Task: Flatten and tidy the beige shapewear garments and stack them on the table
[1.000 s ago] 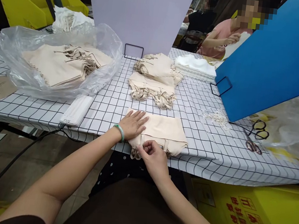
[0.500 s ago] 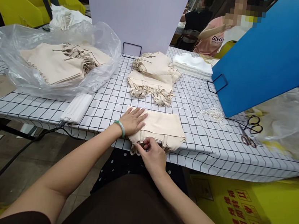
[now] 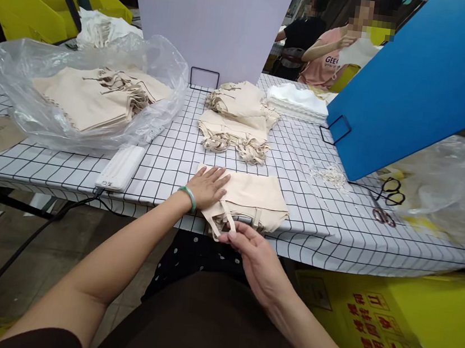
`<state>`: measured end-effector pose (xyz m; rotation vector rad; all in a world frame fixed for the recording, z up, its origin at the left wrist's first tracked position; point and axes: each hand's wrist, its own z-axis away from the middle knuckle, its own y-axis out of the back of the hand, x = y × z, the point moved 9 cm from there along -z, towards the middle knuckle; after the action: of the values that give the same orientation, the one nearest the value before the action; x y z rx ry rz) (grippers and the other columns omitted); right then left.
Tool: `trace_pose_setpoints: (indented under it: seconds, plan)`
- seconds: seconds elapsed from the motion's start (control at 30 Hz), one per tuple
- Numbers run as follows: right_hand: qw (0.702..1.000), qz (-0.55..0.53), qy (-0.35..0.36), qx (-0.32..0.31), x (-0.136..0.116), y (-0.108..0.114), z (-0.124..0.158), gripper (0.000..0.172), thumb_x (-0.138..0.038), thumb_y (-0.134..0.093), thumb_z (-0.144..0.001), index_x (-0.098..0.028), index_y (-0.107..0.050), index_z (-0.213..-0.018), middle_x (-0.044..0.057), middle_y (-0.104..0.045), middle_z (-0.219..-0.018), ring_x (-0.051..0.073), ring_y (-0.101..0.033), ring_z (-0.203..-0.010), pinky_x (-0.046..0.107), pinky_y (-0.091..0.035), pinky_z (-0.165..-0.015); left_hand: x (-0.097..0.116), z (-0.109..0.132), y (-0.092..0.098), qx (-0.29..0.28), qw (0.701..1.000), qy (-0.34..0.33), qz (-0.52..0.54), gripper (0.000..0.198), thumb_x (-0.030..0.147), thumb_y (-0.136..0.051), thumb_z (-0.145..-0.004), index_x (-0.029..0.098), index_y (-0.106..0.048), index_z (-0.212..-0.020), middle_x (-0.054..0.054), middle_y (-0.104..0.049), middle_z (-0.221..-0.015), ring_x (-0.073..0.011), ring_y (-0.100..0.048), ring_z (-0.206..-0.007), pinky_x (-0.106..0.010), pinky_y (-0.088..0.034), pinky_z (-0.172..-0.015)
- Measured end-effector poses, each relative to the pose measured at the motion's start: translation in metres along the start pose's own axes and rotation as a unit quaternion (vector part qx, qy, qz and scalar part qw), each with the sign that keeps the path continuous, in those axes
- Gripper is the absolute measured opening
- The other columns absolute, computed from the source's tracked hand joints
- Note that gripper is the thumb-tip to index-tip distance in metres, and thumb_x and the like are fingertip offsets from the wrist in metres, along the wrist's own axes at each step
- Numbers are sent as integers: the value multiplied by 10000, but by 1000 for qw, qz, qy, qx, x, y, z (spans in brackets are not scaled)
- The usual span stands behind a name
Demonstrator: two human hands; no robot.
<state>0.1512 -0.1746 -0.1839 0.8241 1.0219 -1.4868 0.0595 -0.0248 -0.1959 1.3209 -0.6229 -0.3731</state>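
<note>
My left hand lies flat, fingers a little spread, on the left part of the folded beige cloth, which rests at the near edge of the checked bench, right in front of me. My right hand is pinched narrow, thumb against fingers, on a thin beige strap at the cloth's near side, about seven o'clock from its middle. The strap makes a loop there; a second strap farther right lies against the cloth.

Taking the cloth as the dial's centre, a pile of beige pieces sits at twelve, apart from it, strap loops bunched toward me. At ten, a clear plastic bag spreads around more beige pieces; toward nine is a white device with a cable plugged in. White folded cloths lie at one, small white scraps at two, and black-handled scissors between two and three.
</note>
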Motion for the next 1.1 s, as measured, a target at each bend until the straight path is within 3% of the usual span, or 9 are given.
trace_pose_setpoints:
  seconds: [0.27,0.37,0.43,0.5,0.6,0.67,0.77,0.97,1.1]
  plan:
    - [979,-105,-140,-109,48,-11,33,417,-431,-764,-800,-224,-716,-1159,97,-682,-1276,248,-630,-1181,414,-418,-1087,-1,0,-1,-3,1000,1,-6,603,444,-263,-1032,209,-260,-1588,-81,-153,-1680,-271,-106,-1558,-530,-89,-1255]
    - [985,-90,-131,-66,56,5,31,487,-468,-715,-833,-283,-650,-1278,88,-603,-1408,275,-673,-1133,444,-527,-960,-2,0,0,-4,1000,-4,-5,604,445,-279,-1033,205,-266,-1586,-84,-155,-1678,-274,-109,-1557,-532,-101,-1255]
    - [998,51,-27,19,33,35,19,436,-516,-645,-871,-274,-675,-1233,99,-652,-1338,291,-691,-1082,473,-547,-924,-1,1,4,-3,1000,-9,-4,597,445,-306,-1029,199,-307,-1572,-88,-198,-1669,-278,-135,-1553,-538,-121,-1253]
    - [953,249,144,94,-13,56,1,420,-528,-548,-926,-247,-697,-1200,111,-692,-1271,299,-658,-1152,506,-489,-1027,4,1,10,10,1000,-13,-15,573,422,-307,-1031,173,-373,-1542,-95,-271,-1648,-278,-170,-1547,-535,-133,-1254]
    - [813,489,302,97,-62,54,-44,512,-488,-381,-998,-226,-599,-1379,93,-537,-1488,288,-415,-1441,551,-253,-1215,16,-3,15,39,999,-14,-33,563,405,-276,-1038,151,-411,-1521,-97,-319,-1630,-272,-202,-1539,-521,-136,-1258]
    - [750,599,272,62,-64,55,-87,585,-501,-338,-1006,-211,-475,-1495,74,-352,-1609,281,-256,-1519,568,-167,-1239,19,-6,11,42,999,5,-27,588,456,-276,-1034,183,-372,-1546,-85,-276,-1646,-280,-205,-1539,-529,-159,-1252]
    - [707,681,189,27,-52,68,-131,671,-560,-291,-1004,-211,-323,-1577,56,-198,-1656,264,-159,-1543,543,-145,-1250,17,-8,2,36,999,41,-5,631,529,-299,-1017,239,-304,-1577,-63,-206,-1666,-294,-176,-1545,-550,-165,-1247]
    - [715,673,184,47,-34,90,-131,718,-636,-290,-976,-243,-329,-1576,42,-207,-1659,312,-138,-1544,587,-157,-1232,12,-2,5,23,998,56,31,640,517,-430,-979,257,-352,-1558,-74,-250,-1650,-340,-231,-1525,-610,-198,-1227]
    - [769,576,269,70,-68,97,-151,564,-568,-363,-975,-252,-578,-1391,93,-584,-1440,317,-485,-1378,590,-301,-1161,-5,-33,39,75,992,51,85,543,433,-558,-929,163,-567,-1400,-135,-545,-1476,-320,-498,-1374,-509,-397,-1156]
